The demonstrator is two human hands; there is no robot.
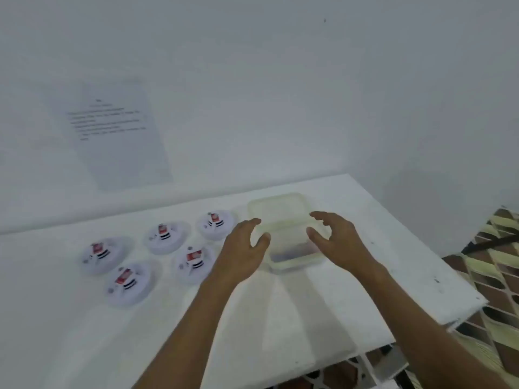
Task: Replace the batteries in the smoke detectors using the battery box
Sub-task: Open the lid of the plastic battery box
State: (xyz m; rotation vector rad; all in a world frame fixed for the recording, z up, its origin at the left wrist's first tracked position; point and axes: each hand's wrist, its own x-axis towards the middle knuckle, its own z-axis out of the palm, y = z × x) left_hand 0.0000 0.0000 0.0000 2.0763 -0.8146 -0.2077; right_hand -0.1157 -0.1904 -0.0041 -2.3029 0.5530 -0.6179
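Two spread, empty hands, my left hand [243, 242] and right hand [334, 237], flank the box [286, 220], lying between them.

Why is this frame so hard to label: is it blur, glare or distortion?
Head view: soft all over, so the print on the wall sheet is unreadable; washed-out light merges table and wall; both hands cast faint shadows; wide-angle bending tilts the table edge; contents of the translucent battery box are indistinct.

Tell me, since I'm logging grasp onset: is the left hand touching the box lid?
Cannot tell. In the head view the left hand curls at the lid edge, but blur hides any contact or gap.
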